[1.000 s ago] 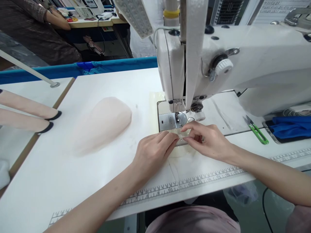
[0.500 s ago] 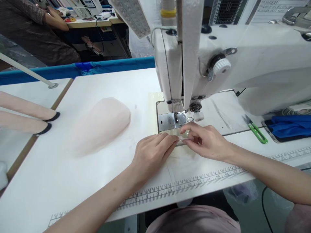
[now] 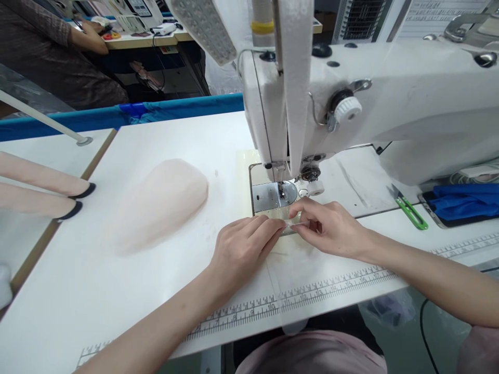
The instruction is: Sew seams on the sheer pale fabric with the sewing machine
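My left hand (image 3: 241,249) and my right hand (image 3: 331,228) meet just in front of the metal needle plate (image 3: 268,196) of a white sewing machine (image 3: 370,104). Both pinch a small, thin, pale strip of sheer fabric (image 3: 290,224) between fingertips, flat on the table. The needle and presser foot (image 3: 281,191) stand a little behind the fingers. A pile of pale pink sheer fabric (image 3: 163,200) lies to the left of my left hand, untouched.
Green thread snips (image 3: 409,210) lie right of the machine bed, beside blue cloth (image 3: 463,202). A printed ruler (image 3: 312,296) runs along the table's front edge. Two pale tube shapes with black tips (image 3: 42,192) rest on the left table. Another person sits at the far left back.
Both hands stay pinched on the strip at the same spot; the fingers shift only slightly. The view has drifted a little to the right.
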`<state>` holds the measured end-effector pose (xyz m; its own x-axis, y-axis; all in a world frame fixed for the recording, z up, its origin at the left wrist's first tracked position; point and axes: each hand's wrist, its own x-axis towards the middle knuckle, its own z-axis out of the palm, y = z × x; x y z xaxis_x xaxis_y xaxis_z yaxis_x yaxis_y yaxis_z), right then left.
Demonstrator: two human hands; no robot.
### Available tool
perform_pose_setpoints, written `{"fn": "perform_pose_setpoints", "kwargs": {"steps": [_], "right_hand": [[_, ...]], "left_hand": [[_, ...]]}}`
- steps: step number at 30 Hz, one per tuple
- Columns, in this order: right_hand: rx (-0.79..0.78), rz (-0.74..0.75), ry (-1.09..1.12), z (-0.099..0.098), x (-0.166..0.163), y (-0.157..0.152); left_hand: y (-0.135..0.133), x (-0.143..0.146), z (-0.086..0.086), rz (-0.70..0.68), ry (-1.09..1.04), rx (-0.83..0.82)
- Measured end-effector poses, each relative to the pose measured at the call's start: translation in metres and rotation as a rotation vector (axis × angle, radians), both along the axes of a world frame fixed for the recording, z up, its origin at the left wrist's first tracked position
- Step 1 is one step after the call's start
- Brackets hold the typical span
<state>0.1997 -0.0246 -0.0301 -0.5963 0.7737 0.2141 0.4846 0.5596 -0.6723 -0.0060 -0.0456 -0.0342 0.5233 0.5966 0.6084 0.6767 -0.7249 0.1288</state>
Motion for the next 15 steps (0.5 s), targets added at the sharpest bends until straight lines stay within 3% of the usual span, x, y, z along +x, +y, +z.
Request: {"fn": "perform_pose_setpoints", "kwargs": {"steps": [15], "right_hand": [[-0.015,0.007,0.002,-0.0006,0.0001,0.0015]], "left_hand": [[-0.0001,-0.0009,-0.0015,0.008,0.01,0.003]]}}
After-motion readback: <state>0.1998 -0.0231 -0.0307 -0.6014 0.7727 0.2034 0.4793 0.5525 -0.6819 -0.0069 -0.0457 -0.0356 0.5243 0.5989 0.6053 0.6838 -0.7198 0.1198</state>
